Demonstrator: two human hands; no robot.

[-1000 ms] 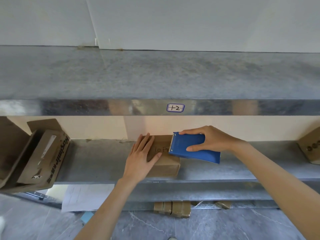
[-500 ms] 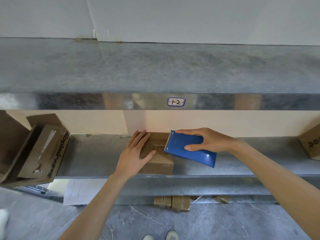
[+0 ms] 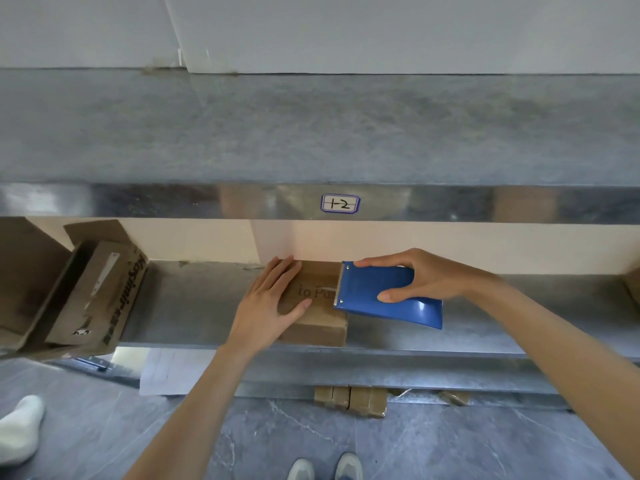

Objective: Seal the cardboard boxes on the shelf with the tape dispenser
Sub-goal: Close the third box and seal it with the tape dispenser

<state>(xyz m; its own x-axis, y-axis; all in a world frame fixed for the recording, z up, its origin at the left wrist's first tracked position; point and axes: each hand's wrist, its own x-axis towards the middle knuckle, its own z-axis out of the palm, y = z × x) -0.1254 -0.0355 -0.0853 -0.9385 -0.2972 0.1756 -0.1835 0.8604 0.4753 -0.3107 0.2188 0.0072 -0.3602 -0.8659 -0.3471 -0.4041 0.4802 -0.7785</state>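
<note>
A small brown cardboard box [image 3: 317,311] with printed letters on its top sits at the front of the metal shelf [image 3: 194,306]. My left hand [image 3: 268,306] lies flat on the box's left half, fingers straight. My right hand [image 3: 415,277] grips the blue tape dispenser [image 3: 381,294], thumb on its near side and fingers over the far side. The dispenser's serrated edge rests on the right part of the box top. The tape roll itself is hidden inside the blue shell.
A larger open cardboard box [image 3: 93,292] with flaps up stands tilted at the shelf's left end. Another box corner [image 3: 632,285] shows at the far right. An upper shelf [image 3: 311,133] labelled "1-2" overhangs. Small boxes [image 3: 349,398] lie on the floor below, near my shoes [image 3: 325,467].
The blue dispenser has slid leftward over the box top with my right hand. My left hand stays flat on the box. The camera has tipped down a little.
</note>
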